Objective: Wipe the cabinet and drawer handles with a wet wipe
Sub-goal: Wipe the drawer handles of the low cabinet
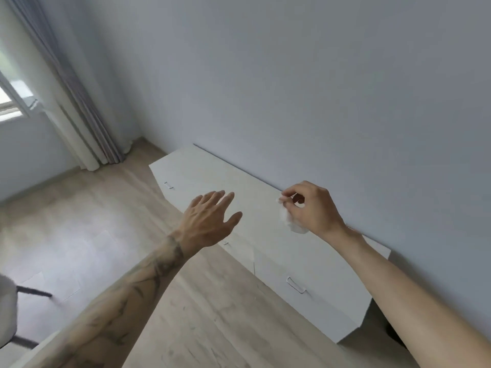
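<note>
A low white cabinet [265,197] stands against the grey wall. Three metal handles show on its front: a far one [168,185], a middle one [226,243] mostly hidden behind my left wrist, and a near one [296,285]. My right hand [312,208] hovers above the cabinet top and pinches a crumpled white wet wipe [289,221] that hangs below its fingers. My left hand [211,217] is held out flat over the cabinet's front edge, fingers straight, holding nothing.
Light wood floor [106,235] lies left of the cabinet. A grey and white curtain [79,115] hangs by a window at the far left. A white chair with dark legs [16,301] stands at the lower left edge.
</note>
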Available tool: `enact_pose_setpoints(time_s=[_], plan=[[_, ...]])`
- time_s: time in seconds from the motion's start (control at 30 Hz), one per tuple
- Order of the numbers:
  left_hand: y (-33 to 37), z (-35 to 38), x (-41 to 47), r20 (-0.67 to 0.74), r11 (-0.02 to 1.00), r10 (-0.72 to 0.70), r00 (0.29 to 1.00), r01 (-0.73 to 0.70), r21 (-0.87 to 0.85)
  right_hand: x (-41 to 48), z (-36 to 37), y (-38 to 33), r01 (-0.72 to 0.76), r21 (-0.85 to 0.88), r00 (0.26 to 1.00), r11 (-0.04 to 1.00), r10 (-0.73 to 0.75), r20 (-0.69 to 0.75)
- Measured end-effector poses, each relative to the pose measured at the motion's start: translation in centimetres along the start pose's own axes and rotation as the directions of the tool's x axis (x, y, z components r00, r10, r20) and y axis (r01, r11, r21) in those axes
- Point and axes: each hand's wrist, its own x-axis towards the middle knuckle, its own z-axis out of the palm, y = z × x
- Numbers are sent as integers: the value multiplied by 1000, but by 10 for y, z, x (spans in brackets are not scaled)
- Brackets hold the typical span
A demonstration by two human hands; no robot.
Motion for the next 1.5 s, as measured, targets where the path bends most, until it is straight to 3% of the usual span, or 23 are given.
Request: enact_pose_setpoints(time_s=[0.23, 0.43, 0.67, 0.9, 1.13, 1.37, 1.5], plan=[[-35, 60, 124, 71, 983, 186, 980, -186, 1, 60, 54, 54, -175, -17, 983, 984, 174, -65], [-45, 126, 198, 155, 932, 358, 921, -363, 7, 63, 95, 106, -354, -1, 928, 935, 351, -126], [-41, 237, 245, 250, 820, 565, 786, -568, -67, 11, 159, 165, -615, 45, 758, 787, 606, -241], [-51, 398, 253, 298, 715, 681, 669, -695, -71, -77, 268, 244, -747, 81, 612, 660, 731, -303], [-53, 557, 267, 209, 701, 704, 678, -712, -51, -159, 356, 349, -749, 64, 591, 659, 709, -386], [-47, 690, 277, -139, 683, 719, 681, -729, -38, -205, 430, 457, -650, 62, 602, 758, 562, -567], [-43, 735, 277, -325, 704, 661, 676, -709, -41, -209, 465, 493, -550, -1, 647, 835, 425, -633]])
